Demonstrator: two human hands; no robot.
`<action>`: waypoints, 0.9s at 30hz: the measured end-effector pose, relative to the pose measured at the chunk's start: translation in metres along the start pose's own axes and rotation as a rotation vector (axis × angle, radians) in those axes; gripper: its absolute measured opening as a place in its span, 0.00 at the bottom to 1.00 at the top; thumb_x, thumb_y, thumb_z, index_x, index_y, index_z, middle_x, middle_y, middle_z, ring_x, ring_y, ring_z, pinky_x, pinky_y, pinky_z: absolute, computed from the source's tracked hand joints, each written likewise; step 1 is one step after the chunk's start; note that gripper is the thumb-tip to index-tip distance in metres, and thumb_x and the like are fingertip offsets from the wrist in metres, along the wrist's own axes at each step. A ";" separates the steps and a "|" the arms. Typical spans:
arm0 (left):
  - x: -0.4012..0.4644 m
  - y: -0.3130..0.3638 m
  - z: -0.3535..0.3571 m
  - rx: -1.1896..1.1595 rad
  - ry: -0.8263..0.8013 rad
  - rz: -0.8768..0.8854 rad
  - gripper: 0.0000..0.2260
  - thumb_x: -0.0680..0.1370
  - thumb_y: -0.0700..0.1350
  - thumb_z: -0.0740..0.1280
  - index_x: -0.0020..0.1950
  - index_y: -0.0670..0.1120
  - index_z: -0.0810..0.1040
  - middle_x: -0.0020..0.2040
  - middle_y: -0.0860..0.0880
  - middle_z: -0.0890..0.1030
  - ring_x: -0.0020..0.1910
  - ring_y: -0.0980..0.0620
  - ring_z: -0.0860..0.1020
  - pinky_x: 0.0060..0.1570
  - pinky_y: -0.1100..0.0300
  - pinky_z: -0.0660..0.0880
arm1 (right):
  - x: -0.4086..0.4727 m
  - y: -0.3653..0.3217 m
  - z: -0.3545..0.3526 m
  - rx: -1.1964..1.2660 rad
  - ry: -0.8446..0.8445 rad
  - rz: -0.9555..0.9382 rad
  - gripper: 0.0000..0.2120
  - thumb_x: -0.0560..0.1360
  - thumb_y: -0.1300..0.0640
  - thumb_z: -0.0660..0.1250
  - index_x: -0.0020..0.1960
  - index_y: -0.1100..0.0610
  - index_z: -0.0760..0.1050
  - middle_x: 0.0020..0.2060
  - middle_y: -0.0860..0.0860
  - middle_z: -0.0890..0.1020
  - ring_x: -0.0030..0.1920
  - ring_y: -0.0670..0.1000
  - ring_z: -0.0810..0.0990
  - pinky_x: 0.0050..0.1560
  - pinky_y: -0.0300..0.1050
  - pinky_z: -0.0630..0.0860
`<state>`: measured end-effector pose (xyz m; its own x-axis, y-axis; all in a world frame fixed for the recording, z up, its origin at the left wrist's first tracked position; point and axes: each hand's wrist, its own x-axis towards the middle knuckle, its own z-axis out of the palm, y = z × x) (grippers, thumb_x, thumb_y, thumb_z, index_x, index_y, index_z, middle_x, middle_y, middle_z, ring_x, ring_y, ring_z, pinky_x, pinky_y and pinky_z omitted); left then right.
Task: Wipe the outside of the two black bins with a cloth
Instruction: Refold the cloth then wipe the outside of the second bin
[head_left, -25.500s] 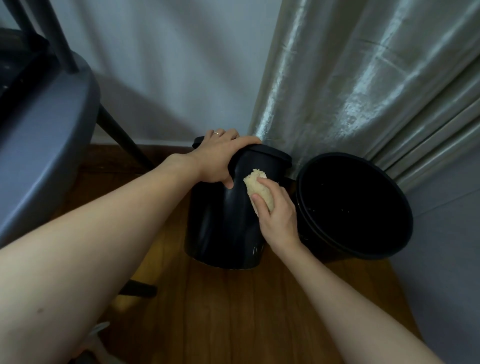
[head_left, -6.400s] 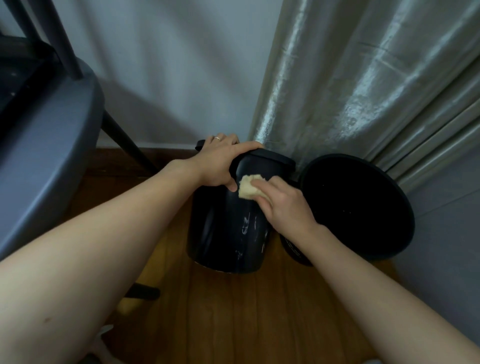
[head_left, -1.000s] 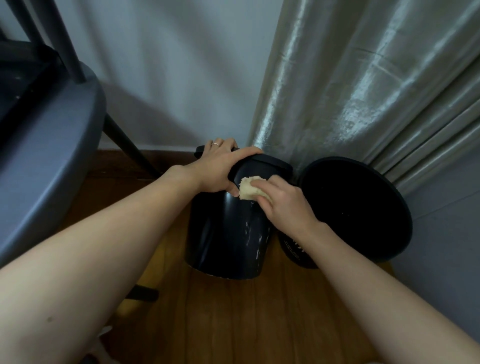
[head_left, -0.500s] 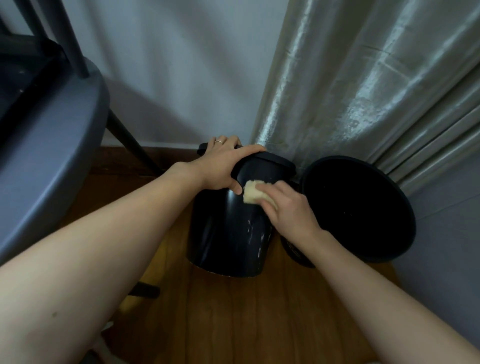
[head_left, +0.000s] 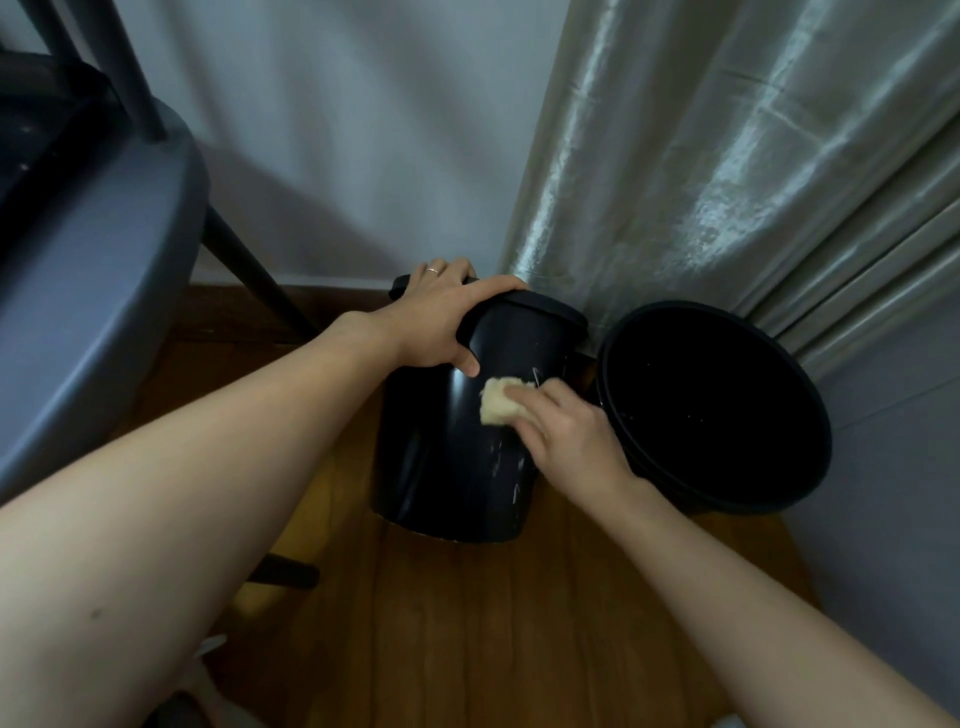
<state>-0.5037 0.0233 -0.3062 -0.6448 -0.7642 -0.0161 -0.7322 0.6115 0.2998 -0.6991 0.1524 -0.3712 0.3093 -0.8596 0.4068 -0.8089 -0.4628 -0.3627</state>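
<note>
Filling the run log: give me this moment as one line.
left hand: grips lidded bin rim | right hand: presses cloth on its side | open bin: untouched

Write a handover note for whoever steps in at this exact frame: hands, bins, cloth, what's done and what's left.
Left hand: grip on the lidded bin at its rim, steadying it.
Right hand: pressing the cloth against that bin's upper front wall.
Open bin: beside it on the right, tilted against the curtain, not being touched.
Done: wiping of the lidded bin is underway; pale marks show lower on its wall.
Left: finish it, then wipe the open bin.
</note>
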 end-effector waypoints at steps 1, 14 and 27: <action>0.000 0.000 0.000 -0.001 0.004 0.002 0.45 0.66 0.55 0.78 0.77 0.62 0.56 0.56 0.48 0.64 0.58 0.44 0.64 0.62 0.52 0.58 | 0.005 0.000 -0.001 -0.004 0.035 0.049 0.15 0.74 0.61 0.73 0.60 0.58 0.79 0.44 0.55 0.77 0.39 0.56 0.79 0.35 0.53 0.80; 0.001 -0.003 0.000 -0.020 0.008 -0.017 0.46 0.64 0.54 0.80 0.76 0.62 0.58 0.56 0.46 0.66 0.58 0.42 0.65 0.66 0.49 0.58 | -0.031 -0.009 0.012 0.011 -0.143 -0.133 0.11 0.77 0.56 0.66 0.59 0.56 0.78 0.43 0.54 0.75 0.38 0.54 0.78 0.32 0.49 0.80; 0.001 -0.006 0.001 -0.029 0.008 -0.020 0.46 0.65 0.54 0.79 0.76 0.62 0.58 0.57 0.46 0.66 0.58 0.43 0.65 0.64 0.50 0.59 | -0.064 -0.015 0.021 0.026 -0.283 -0.172 0.12 0.78 0.54 0.61 0.60 0.54 0.72 0.45 0.52 0.76 0.40 0.52 0.79 0.32 0.49 0.81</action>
<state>-0.5002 0.0190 -0.3093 -0.6284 -0.7778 -0.0146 -0.7381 0.5902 0.3270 -0.6960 0.2100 -0.4091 0.5697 -0.7930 0.2159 -0.7212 -0.6083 -0.3314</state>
